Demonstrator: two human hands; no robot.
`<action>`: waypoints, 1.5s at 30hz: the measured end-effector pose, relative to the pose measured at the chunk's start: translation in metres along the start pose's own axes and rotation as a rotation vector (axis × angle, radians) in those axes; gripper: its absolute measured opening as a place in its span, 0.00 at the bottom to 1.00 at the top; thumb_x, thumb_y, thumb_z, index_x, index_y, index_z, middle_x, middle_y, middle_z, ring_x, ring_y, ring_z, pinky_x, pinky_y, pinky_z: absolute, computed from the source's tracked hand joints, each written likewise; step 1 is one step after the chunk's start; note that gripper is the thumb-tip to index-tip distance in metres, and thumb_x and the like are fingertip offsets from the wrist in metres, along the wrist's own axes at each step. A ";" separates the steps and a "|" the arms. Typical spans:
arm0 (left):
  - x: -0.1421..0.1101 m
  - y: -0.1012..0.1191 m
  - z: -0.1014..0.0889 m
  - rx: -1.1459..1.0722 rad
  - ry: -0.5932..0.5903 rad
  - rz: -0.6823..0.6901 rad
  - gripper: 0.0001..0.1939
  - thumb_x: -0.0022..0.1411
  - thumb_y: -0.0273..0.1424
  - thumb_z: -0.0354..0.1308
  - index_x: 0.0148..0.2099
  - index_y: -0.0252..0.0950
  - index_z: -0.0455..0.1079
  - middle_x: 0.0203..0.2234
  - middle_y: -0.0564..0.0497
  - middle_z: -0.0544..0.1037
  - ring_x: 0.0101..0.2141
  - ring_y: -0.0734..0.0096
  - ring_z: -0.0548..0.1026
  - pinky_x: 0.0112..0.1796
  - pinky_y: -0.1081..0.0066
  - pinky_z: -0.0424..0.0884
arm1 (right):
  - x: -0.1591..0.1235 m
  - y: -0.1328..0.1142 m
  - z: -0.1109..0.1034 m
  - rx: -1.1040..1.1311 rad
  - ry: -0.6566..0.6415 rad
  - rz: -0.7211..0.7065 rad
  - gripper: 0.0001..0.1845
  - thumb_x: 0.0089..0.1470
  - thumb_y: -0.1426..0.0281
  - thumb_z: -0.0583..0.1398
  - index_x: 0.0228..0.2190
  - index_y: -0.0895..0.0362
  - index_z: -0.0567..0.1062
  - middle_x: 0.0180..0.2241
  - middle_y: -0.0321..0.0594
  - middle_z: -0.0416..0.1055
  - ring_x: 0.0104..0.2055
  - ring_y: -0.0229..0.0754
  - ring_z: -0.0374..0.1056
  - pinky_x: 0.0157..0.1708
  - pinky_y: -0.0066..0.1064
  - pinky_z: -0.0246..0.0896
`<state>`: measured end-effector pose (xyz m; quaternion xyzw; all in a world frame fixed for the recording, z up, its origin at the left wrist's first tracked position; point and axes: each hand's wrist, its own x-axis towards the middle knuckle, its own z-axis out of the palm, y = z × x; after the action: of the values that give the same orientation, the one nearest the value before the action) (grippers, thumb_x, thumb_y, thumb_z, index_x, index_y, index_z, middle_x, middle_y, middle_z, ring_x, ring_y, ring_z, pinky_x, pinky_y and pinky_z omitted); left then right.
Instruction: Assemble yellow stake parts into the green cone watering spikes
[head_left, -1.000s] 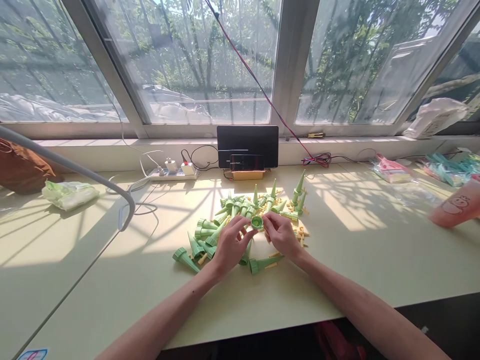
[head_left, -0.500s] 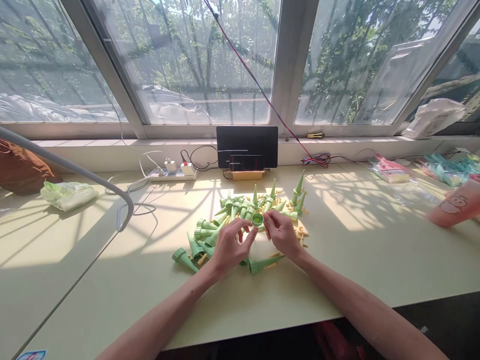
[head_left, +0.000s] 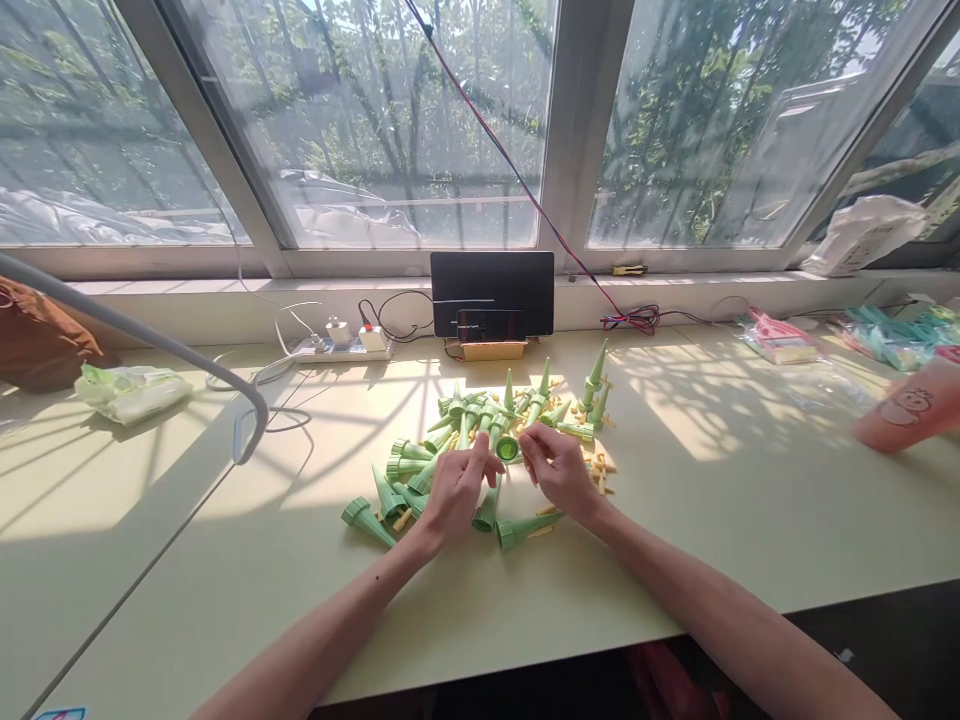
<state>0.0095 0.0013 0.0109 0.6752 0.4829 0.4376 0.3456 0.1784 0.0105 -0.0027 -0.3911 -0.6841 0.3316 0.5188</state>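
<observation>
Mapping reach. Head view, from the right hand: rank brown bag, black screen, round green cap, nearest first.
1. Round green cap: just left of the right hand.
2. Black screen: back centre.
3. Brown bag: far left.

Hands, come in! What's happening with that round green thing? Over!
Left hand, right hand flank round green piece; grip unclear. Its round end faces camera. Green cones crowd nearby. Over.

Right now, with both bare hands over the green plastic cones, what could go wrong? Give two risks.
The green round-mouthed plastic piece between the bare left hand and bare right hand could slip, as no full grip on it shows. The tall green plastic cone standing beyond the right hand might topple if knocked.
</observation>
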 end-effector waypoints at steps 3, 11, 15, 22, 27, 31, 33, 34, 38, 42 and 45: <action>0.001 -0.002 0.001 0.024 -0.029 -0.012 0.33 0.69 0.47 0.43 0.19 0.34 0.72 0.15 0.51 0.74 0.20 0.73 0.70 0.26 0.72 0.63 | -0.001 0.000 0.000 -0.007 -0.023 -0.002 0.16 0.63 0.61 0.53 0.26 0.55 0.66 0.17 0.30 0.59 0.19 0.34 0.55 0.20 0.27 0.53; 0.001 0.001 -0.001 0.062 -0.063 0.020 0.31 0.69 0.46 0.44 0.20 0.33 0.70 0.13 0.55 0.63 0.19 0.77 0.62 0.25 0.73 0.57 | -0.002 -0.001 0.002 0.028 0.002 0.011 0.15 0.63 0.61 0.54 0.26 0.55 0.66 0.16 0.30 0.58 0.17 0.34 0.54 0.19 0.27 0.51; 0.000 0.004 -0.002 0.095 -0.092 0.052 0.27 0.68 0.45 0.46 0.24 0.32 0.69 0.15 0.55 0.63 0.19 0.78 0.59 0.23 0.74 0.55 | -0.001 0.000 0.002 0.070 0.017 0.041 0.16 0.62 0.60 0.54 0.25 0.56 0.66 0.15 0.29 0.58 0.17 0.33 0.54 0.18 0.27 0.50; -0.001 0.002 -0.001 0.115 -0.084 0.093 0.18 0.65 0.43 0.52 0.39 0.33 0.73 0.32 0.48 0.76 0.30 0.72 0.71 0.26 0.76 0.66 | 0.001 0.001 0.002 0.138 0.035 0.072 0.17 0.62 0.60 0.55 0.25 0.55 0.65 0.16 0.28 0.56 0.16 0.33 0.54 0.17 0.27 0.49; 0.000 -0.002 0.000 0.128 -0.100 0.164 0.14 0.64 0.39 0.54 0.44 0.34 0.72 0.35 0.48 0.76 0.30 0.73 0.72 0.23 0.78 0.68 | 0.000 0.004 0.001 0.131 0.042 0.084 0.16 0.62 0.60 0.55 0.26 0.56 0.66 0.17 0.29 0.56 0.16 0.32 0.54 0.17 0.27 0.49; 0.000 -0.002 0.001 0.123 -0.122 0.223 0.13 0.64 0.36 0.56 0.48 0.35 0.71 0.33 0.49 0.73 0.28 0.75 0.71 0.21 0.79 0.67 | 0.001 0.005 0.000 0.108 0.046 0.078 0.16 0.63 0.60 0.55 0.26 0.56 0.66 0.17 0.29 0.57 0.17 0.32 0.54 0.17 0.27 0.50; -0.001 -0.003 0.001 0.120 -0.110 0.251 0.13 0.63 0.34 0.57 0.49 0.36 0.71 0.34 0.50 0.72 0.28 0.77 0.71 0.21 0.80 0.67 | 0.001 0.005 0.000 0.099 0.049 0.078 0.16 0.63 0.60 0.55 0.26 0.56 0.67 0.16 0.29 0.57 0.17 0.32 0.54 0.17 0.27 0.50; -0.001 -0.004 0.000 0.118 -0.102 0.264 0.14 0.63 0.33 0.58 0.51 0.37 0.71 0.35 0.50 0.72 0.28 0.77 0.71 0.21 0.80 0.67 | 0.001 0.005 0.000 0.095 0.050 0.079 0.16 0.63 0.60 0.54 0.26 0.56 0.67 0.16 0.29 0.57 0.17 0.33 0.54 0.18 0.27 0.50; 0.000 -0.009 0.000 0.122 -0.078 0.302 0.16 0.63 0.30 0.58 0.54 0.42 0.71 0.38 0.50 0.72 0.29 0.79 0.70 0.23 0.80 0.69 | 0.000 0.005 0.000 0.085 0.048 0.085 0.17 0.63 0.60 0.54 0.25 0.56 0.66 0.16 0.29 0.57 0.17 0.33 0.54 0.17 0.27 0.49; 0.003 -0.013 0.000 0.147 -0.049 0.326 0.15 0.63 0.29 0.57 0.52 0.45 0.73 0.42 0.50 0.72 0.28 0.80 0.69 0.23 0.79 0.69 | 0.000 0.004 0.001 0.072 0.040 0.084 0.17 0.63 0.60 0.54 0.25 0.55 0.66 0.15 0.29 0.57 0.16 0.33 0.53 0.17 0.27 0.49; 0.003 -0.011 0.000 0.177 -0.033 0.327 0.14 0.63 0.28 0.56 0.50 0.45 0.74 0.43 0.49 0.71 0.28 0.80 0.69 0.23 0.78 0.70 | 0.000 0.004 0.002 0.057 0.023 0.074 0.16 0.63 0.60 0.54 0.27 0.56 0.68 0.15 0.29 0.56 0.16 0.33 0.53 0.17 0.27 0.49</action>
<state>0.0062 0.0078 0.0016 0.7794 0.3977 0.4326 0.2171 0.1777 0.0125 -0.0067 -0.4051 -0.6534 0.3653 0.5250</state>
